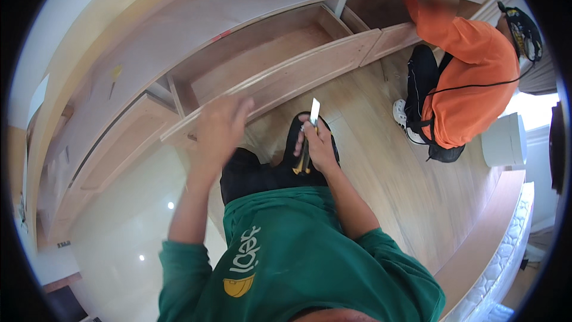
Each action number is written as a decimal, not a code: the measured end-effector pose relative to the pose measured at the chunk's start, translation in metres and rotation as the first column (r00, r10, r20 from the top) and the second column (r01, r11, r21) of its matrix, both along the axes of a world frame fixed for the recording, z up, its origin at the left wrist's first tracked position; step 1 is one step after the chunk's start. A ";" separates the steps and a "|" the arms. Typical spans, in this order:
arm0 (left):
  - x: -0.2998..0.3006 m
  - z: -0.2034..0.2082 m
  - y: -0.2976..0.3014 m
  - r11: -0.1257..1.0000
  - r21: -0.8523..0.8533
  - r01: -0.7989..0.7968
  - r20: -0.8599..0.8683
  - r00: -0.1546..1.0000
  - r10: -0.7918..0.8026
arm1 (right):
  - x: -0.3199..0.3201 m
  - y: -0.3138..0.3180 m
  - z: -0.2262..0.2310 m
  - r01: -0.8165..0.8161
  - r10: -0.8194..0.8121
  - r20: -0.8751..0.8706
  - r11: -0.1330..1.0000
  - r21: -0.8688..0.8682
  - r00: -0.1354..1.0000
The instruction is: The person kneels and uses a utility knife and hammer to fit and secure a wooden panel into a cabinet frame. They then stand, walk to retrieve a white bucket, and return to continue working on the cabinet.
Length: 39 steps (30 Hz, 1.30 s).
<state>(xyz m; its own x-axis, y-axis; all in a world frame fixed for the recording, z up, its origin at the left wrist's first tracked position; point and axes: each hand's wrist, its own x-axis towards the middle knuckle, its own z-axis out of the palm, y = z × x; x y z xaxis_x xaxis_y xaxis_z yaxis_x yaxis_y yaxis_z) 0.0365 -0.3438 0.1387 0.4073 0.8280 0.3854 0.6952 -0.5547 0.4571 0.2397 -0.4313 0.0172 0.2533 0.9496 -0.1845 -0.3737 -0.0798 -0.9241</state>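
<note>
My right hand (pixel 319 146) is closed around a utility knife (pixel 303 162) with a black and yellow handle. Its pale blade sticks out upward past my fingers, above my dark trousers. To the left, my left hand (pixel 221 128) is raised in front of the open drawer (pixel 298 62), near its front panel. The fingers of that hand are stretched out and a little blurred, with nothing visible in them. Whether it touches the panel I cannot tell. The wooden drawer is pulled out of a long low cabinet (pixel 173 42).
At the right a person in an orange top (pixel 476 71) squats by another open drawer (pixel 381 12). Behind them stands a white round bin (pixel 503 140). A mattress edge (pixel 500 262) is at the lower right. Wood-look flooring (pixel 393 185) meets glossy pale tiles (pixel 143 209).
</note>
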 end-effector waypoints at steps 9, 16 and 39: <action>0.036 -0.016 0.245 0.955 0.294 0.023 -0.409 0.907 0.104 | -0.013 -0.017 -0.053 -0.144 0.102 -0.258 0.979 -0.147 0.961; 0.048 -0.021 0.289 0.995 0.020 0.098 -0.510 0.857 -0.074 | -0.008 -0.014 -0.061 -0.167 0.122 -0.276 0.975 -0.145 0.953; 0.033 -0.030 0.308 0.975 0.011 0.223 -0.398 0.895 -0.201 | 0.028 0.058 -0.037 0.009 -0.025 -0.174 0.996 -0.092 0.984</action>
